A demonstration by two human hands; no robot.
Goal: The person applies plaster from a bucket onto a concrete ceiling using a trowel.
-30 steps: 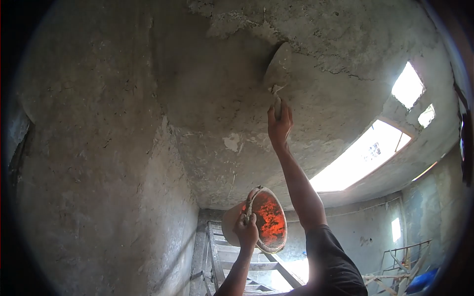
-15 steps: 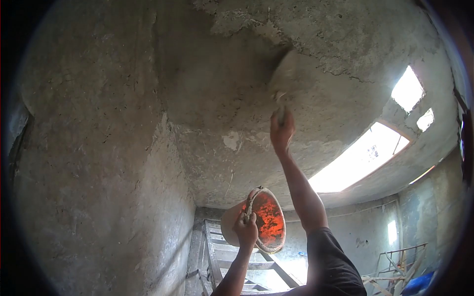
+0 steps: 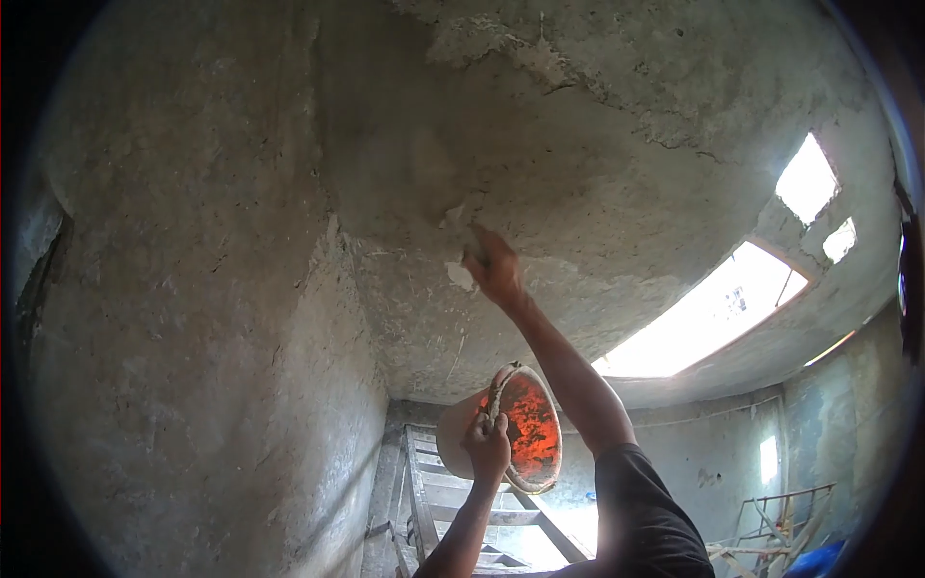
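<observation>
My left hand (image 3: 488, 445) is closed round the looped handle of a bucket (image 3: 457, 435), right at its rim. The bucket is tipped on its side with its mouth toward the right, and its orange inside is smeared with dark grey mortar. Higher up, my right hand (image 3: 495, 268) grips a trowel (image 3: 455, 216) by its handle. The trowel's blade is smeared by motion and blends with the rough grey plaster overhead (image 3: 540, 144).
Behind the bucket stands a wooden ladder-like frame (image 3: 482, 517). A plastered wall (image 3: 193, 337) rises on the left. Bright window openings (image 3: 708, 308) show at the right. Metal scaffolding (image 3: 785, 520) and a blue object (image 3: 817, 559) lie at the lower right.
My right hand has swept the trowel left and somewhat lower across the plaster. My left hand still holds the bucket in nearly the same place.
</observation>
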